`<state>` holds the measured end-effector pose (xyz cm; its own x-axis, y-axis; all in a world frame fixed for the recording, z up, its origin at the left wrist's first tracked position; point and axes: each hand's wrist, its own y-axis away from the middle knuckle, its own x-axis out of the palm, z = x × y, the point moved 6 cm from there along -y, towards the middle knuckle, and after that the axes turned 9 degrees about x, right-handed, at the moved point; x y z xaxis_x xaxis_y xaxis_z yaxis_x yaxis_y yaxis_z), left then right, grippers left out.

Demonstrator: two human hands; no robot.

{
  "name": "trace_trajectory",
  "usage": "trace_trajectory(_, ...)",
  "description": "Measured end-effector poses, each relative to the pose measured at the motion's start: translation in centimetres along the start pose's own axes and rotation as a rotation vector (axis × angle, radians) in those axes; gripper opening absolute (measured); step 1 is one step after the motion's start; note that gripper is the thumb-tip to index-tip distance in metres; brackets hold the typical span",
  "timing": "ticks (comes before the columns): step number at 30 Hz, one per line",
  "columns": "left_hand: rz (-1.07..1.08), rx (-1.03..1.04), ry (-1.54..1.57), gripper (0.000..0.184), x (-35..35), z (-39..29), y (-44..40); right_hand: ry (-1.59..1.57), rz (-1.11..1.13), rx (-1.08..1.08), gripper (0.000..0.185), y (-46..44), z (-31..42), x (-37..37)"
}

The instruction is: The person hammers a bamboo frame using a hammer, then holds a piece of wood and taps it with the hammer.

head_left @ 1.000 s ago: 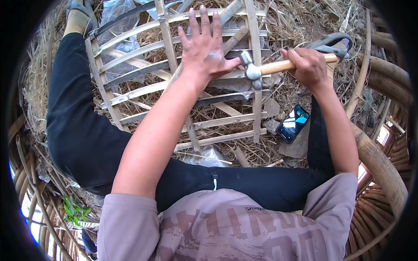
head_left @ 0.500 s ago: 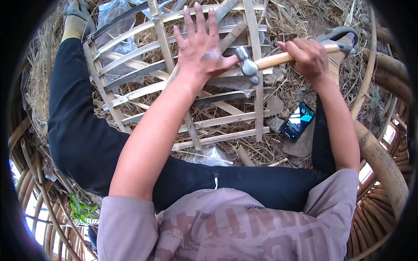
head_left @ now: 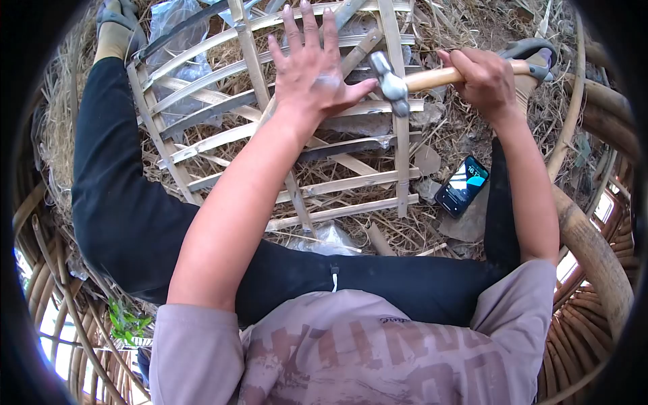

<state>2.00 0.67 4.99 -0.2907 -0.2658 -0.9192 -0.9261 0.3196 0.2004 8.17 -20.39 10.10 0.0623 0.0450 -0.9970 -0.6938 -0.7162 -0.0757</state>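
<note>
My left hand (head_left: pixel 312 77) lies flat on a lattice of split bamboo strips (head_left: pixel 358 183), its fingers spread. My right hand (head_left: pixel 484 81) is wrapped around the wooden handle of a ball-peen hammer (head_left: pixel 432 79). The metal head of the hammer is over the lattice's right upright strip (head_left: pixel 401 155), a short way right of my left thumb. Whether the head touches the strip I cannot tell. Pale and dark slats cross the uprights, and part of the lattice is hidden under my left hand and forearm.
A phone (head_left: pixel 462 186) with a lit screen lies on a flat stone right of the lattice. Dry straw (head_left: pixel 445 20) and clear plastic (head_left: pixel 177 34) cover the ground. My outstretched legs (head_left: pixel 111 169) flank the lattice. Thick bamboo poles (head_left: pixel 587 250) stand along the right side.
The hammer head has shifted slightly right and up, along with my right hand. My left hand stays spread in nearly the same place.
</note>
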Motion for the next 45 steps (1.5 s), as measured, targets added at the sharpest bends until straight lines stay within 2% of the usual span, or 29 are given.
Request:
trace_trajectory(3,0.167,-0.009,-0.080,0.094,0.1,-0.1,-0.5,-0.006,0.078,0.152,0.024,0.2,-0.7,1.7)
trace_trajectory(5,0.261,-0.046,-0.047,0.094,0.5,0.3,-0.9,-0.060,0.030,0.173,0.025,0.1,-0.7,0.6)
trace_trajectory(8,-0.085,0.048,-0.261,0.099,0.7,-0.5,-0.1,-0.161,0.013,0.262,0.023,0.4,-0.6,-0.2)
trace_trajectory(11,-0.340,-0.023,-0.071,0.132,2.5,1.3,-0.1,-0.409,0.127,0.563,0.027,0.3,-0.2,-1.1)
trace_trajectory(12,-0.323,-0.032,-0.074,0.132,2.9,1.6,-0.1,-0.436,0.234,0.677,0.033,0.2,0.3,-1.5)
trace_trajectory(15,-0.320,-0.028,-0.080,0.131,3.2,1.8,-0.2,-0.776,0.079,0.770,0.035,0.5,2.4,-1.9)
trace_trajectory(16,-0.329,-0.028,-0.080,0.128,3.3,1.8,-0.2,-0.870,0.099,0.844,0.036,0.9,3.4,-1.3)
trace_trajectory(23,-0.333,-0.069,-0.010,0.113,3.0,1.8,0.0,-0.997,-0.070,1.105,0.034,4.9,12.0,-1.7)
trace_trajectory(24,-0.364,-0.056,0.000,0.103,2.6,1.6,0.2,-1.051,-0.099,1.147,0.033,6.0,12.8,-1.3)
trace_trajectory(28,-0.351,-0.061,0.043,0.094,3.3,2.3,-0.1,-1.476,-0.196,1.370,0.030,9.1,15.4,-1.2)
trace_trajectory(32,-0.390,-0.051,0.070,0.093,3.3,2.6,0.3,-1.312,-0.210,1.340,0.027,11.1,14.3,-1.3)
trace_trajectory(35,-0.304,-0.022,-0.064,0.095,2.6,1.9,1.4,-1.230,-0.260,1.322,0.028,11.6,13.8,-1.0)
trace_trajectory(38,-0.388,0.199,-0.082,0.094,3.3,1.1,2.7,-1.403,-0.256,1.360,0.029,11.1,14.6,-1.2)
trace_trajectory(39,-0.421,0.280,-0.079,0.094,2.9,0.6,3.2,-1.363,-0.252,1.341,0.028,11.0,14.7,-1.2)
trace_trajectory(43,-0.230,0.250,-0.164,0.092,3.1,0.3,3.3,-1.259,-0.222,1.260,0.026,11.0,15.0,-0.2)
trace_trajectory(45,-0.266,0.252,-0.158,0.091,3.3,0.4,3.2,-1.318,-0.185,1.245,0.026,10.8,15.3,0.3)
